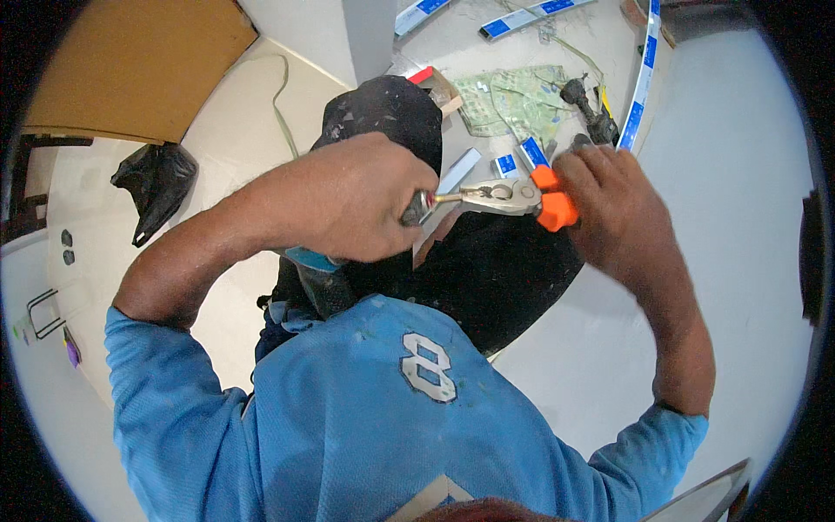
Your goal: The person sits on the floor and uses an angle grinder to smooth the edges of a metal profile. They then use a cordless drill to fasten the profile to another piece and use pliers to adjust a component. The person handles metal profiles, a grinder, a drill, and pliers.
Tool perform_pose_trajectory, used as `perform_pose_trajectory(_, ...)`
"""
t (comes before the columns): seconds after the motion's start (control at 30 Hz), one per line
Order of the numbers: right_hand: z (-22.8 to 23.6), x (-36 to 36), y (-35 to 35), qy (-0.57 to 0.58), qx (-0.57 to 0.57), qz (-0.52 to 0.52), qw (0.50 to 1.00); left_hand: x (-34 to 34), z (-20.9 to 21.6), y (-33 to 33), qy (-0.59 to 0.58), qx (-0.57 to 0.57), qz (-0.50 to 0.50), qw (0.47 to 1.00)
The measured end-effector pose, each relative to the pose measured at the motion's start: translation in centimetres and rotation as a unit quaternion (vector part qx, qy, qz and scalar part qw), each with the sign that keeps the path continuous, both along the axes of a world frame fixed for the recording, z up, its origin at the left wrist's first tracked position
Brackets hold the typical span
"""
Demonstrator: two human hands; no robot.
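My left hand (pixel 370 196) is closed around what looks like a cordless drill, mostly hidden by the hand and wrist. Its dark front end (pixel 417 209) shows past my fingers, and a teal and black part (pixel 320 274) shows below my wrist. A thin brass-coloured rod (pixel 448 198) sticks out of the dark end. Combination pliers (pixel 500 197) with orange handles are in my right hand (pixel 613 204), which is wrapped around the grips. The pliers' jaws meet the rod's tip above my dark-clothed legs.
Blue-and-white metal strips (pixel 648 70) and short cut pieces (pixel 506 165) lie on the floor ahead. Near them are a green patterned sheet (pixel 513 100), a small open box (pixel 439 91) and a black tool (pixel 596 113). A black plastic bag (pixel 156 187) lies left, by a brown panel (pixel 139 65).
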State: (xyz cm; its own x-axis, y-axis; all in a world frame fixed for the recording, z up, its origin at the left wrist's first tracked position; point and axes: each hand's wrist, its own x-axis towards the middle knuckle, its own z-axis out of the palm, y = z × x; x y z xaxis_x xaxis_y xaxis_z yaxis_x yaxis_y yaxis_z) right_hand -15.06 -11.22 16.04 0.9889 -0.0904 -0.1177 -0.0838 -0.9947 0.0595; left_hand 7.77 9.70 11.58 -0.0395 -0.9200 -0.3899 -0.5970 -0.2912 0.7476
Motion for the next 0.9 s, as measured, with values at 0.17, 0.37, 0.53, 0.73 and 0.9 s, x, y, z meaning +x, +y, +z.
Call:
perform_pose_trajectory(0.17,0.7,-2.5,1.5,0.035,-0.015,-0.031,0.999,0.3,-0.1,1.5,0.003,-0.014,-0.011,1.0)
perform_pose_trajectory(0.37,7.2,-13.0,-13.5,-0.126,-0.102,-0.386,0.908,2.5,-1.0,1.6,-0.082,0.017,0.028,0.996)
perform_pose_trajectory(0.53,2.2,-4.0,-2.1,-0.031,0.038,-0.13,0.99,1.0,0.0,0.8,-0.099,0.036,0.013,0.994)
perform_pose_trajectory(0.73,-2.2,-1.7,0.9,0.073,0.081,-0.114,0.987,0.0,0.7,-0.1,-0.089,0.045,0.014,0.995)
perform_pose_trajectory(0.9,-4.4,-1.1,1.1,0.004,0.09,-0.093,0.992,-0.3,0.1,-0.3,-0.098,0.006,-0.005,0.995)
